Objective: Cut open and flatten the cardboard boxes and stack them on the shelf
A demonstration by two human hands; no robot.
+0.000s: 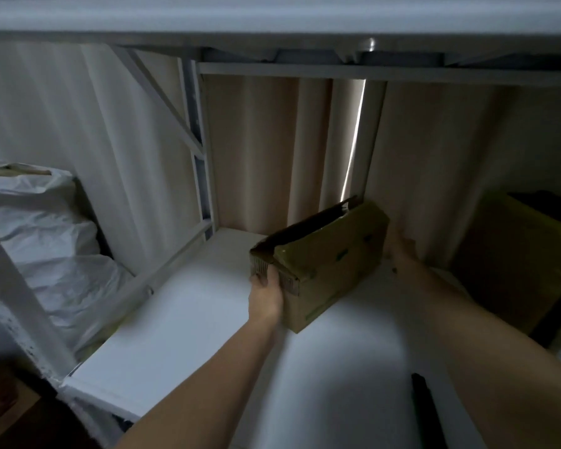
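Observation:
A brown cardboard box [327, 264], still box-shaped and tilted with its open flap side turned up and away, hangs just above the white shelf board [188, 325]. My left hand [268, 294] grips its near left corner, fingers curled round the edge. My right hand [402, 251] holds the far right end; its fingers are hidden behind the box.
A larger brown box [518, 260] stands on the shelf at the right. White plastic sacks [42, 228] fill the bay to the left, beyond the white metal frame [204, 150]. A dark slim object [425, 413] lies on the shelf near the front. Another shelf board runs overhead.

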